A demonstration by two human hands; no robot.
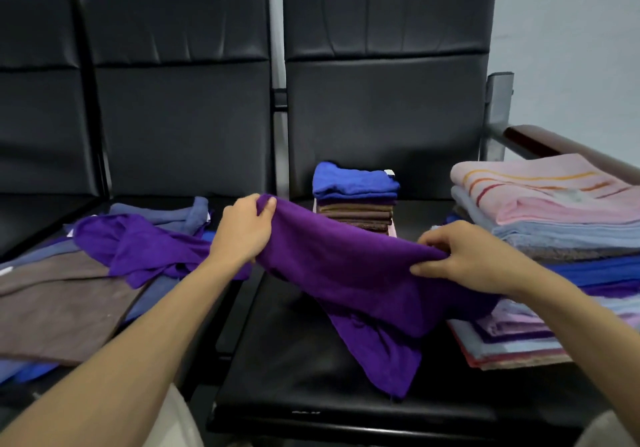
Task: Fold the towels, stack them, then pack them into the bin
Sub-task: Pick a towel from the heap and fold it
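A purple towel (pixel 349 273) hangs over the black seat in front of me, its lower end draped down to the seat. My left hand (pixel 242 228) pinches its upper left corner. My right hand (pixel 460 259) grips its top edge on the right. Behind the towel stands a small stack of folded towels (pixel 356 201), blue on top, purple and brown below. Unfolded purple, brown and blue towels (pixel 104 266) lie in a heap on the seat to the left. No bin is in view.
A tall pile of larger folded towels (pixel 554 211), pink striped on top, fills the right side of the seat beside a wooden armrest (pixel 540 142). Black chair backs (pixel 381 100) rise behind. The seat's front part (pixel 294 360) is bare.
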